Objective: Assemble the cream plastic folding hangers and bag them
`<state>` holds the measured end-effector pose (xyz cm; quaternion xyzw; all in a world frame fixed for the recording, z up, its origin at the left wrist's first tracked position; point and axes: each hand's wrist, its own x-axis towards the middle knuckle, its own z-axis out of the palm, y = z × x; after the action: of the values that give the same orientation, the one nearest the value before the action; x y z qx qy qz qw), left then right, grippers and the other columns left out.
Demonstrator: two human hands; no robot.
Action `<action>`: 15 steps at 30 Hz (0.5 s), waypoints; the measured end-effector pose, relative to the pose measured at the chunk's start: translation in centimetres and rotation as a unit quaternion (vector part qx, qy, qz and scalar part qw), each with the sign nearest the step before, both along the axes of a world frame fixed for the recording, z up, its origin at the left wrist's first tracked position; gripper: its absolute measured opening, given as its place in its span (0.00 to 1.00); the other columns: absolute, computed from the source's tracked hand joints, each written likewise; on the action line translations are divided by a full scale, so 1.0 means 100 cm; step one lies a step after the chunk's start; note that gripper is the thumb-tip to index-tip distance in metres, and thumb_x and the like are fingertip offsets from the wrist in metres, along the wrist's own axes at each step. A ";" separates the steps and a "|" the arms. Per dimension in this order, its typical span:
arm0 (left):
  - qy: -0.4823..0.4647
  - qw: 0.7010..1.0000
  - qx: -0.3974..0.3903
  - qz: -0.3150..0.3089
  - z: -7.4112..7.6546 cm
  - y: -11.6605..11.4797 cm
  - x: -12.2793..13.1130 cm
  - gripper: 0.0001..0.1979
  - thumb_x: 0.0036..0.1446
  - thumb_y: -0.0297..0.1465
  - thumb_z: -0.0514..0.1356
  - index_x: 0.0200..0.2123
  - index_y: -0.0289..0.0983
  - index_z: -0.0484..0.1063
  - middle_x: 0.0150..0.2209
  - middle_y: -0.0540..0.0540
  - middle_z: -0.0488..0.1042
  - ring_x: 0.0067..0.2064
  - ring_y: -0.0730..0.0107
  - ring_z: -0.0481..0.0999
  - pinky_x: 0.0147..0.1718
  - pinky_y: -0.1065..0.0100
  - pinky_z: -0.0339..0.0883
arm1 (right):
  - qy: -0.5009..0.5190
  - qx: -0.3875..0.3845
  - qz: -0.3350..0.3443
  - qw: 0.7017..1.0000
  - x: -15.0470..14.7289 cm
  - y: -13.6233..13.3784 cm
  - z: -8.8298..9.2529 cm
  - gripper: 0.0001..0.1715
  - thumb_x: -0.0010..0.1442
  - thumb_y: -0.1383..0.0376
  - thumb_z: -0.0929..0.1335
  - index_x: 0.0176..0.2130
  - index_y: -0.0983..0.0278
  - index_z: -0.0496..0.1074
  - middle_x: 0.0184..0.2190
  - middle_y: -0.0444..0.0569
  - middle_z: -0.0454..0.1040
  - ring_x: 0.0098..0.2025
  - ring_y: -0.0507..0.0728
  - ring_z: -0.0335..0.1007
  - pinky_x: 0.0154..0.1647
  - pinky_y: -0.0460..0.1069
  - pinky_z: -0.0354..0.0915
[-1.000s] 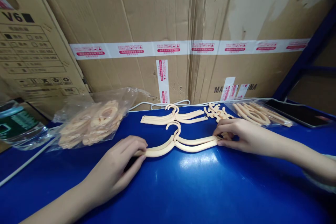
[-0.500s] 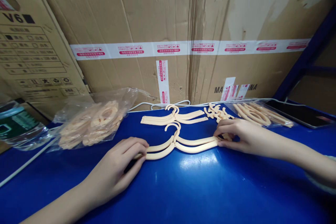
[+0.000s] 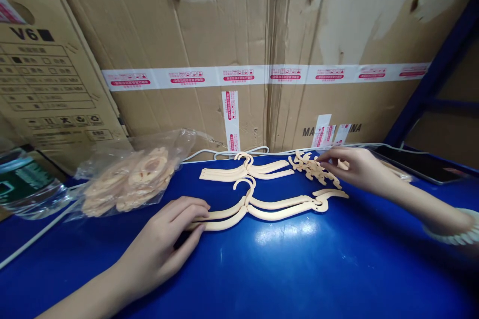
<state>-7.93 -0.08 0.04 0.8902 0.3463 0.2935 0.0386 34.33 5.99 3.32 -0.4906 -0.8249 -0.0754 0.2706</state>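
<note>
My left hand (image 3: 168,237) lies on the blue table (image 3: 284,269), its fingers curled over the left end of a pair of cream plastic hangers (image 3: 262,205). My right hand (image 3: 350,167) has reached back to a small heap of cream hook-shaped clips (image 3: 312,168) and pinches at one of them. A second pair of hangers (image 3: 247,169) lies farther back, near the cardboard.
A clear bag of round cream parts (image 3: 130,179) sits at the left. Another clear bag (image 3: 396,172) lies behind my right hand. A dark phone (image 3: 422,167) rests at the far right. Large cardboard boxes (image 3: 239,50) wall the back. A white cable (image 3: 224,152) runs along them.
My right hand let go of the hangers' right end and moved back and right to the heap of clips. My left hand stayed on the left end.
</note>
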 end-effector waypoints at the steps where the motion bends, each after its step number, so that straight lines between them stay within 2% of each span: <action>1: -0.001 1.000 0.002 0.002 0.000 0.000 0.000 0.08 0.65 0.25 0.51 0.44 0.40 0.67 0.46 0.43 0.72 0.48 0.63 0.72 0.46 0.64 0.69 | -0.004 -0.002 0.001 1.000 0.002 0.002 -0.002 0.15 0.63 0.58 0.64 0.38 0.64 0.76 0.32 0.52 0.78 0.32 0.60 0.74 0.33 0.52 0.66; 8: 0.017 0.999 0.017 0.027 0.003 0.002 -0.002 0.07 0.65 0.27 0.52 0.44 0.40 0.67 0.48 0.42 0.72 0.51 0.61 0.71 0.48 0.62 0.67 | -0.063 -0.008 0.068 0.996 -0.006 0.008 -0.013 0.15 0.65 0.62 0.61 0.42 0.64 0.75 0.40 0.56 0.77 0.44 0.64 0.72 0.44 0.58 0.68; 12: 0.043 0.997 0.017 0.057 0.011 0.007 -0.003 0.10 0.65 0.31 0.51 0.48 0.41 0.66 0.52 0.41 0.70 0.55 0.57 0.69 0.53 0.57 0.65 | -0.106 -0.040 0.104 0.988 -0.014 0.013 -0.013 0.17 0.66 0.65 0.60 0.47 0.63 0.74 0.51 0.57 0.73 0.54 0.65 0.67 0.54 0.61 0.64; 15: 0.088 0.994 0.014 0.069 0.018 0.012 -0.002 0.12 0.64 0.33 0.51 0.50 0.40 0.65 0.56 0.39 0.66 0.57 0.53 0.67 0.55 0.52 0.65 | -0.125 -0.055 0.108 0.985 -0.019 0.016 -0.014 0.18 0.65 0.68 0.60 0.47 0.64 0.74 0.56 0.56 0.70 0.60 0.65 0.62 0.60 0.63 0.60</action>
<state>-8.10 1.14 1.83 0.8871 0.4044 0.2212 -0.0246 32.45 7.57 1.91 -0.3999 -0.9030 -0.0608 0.1448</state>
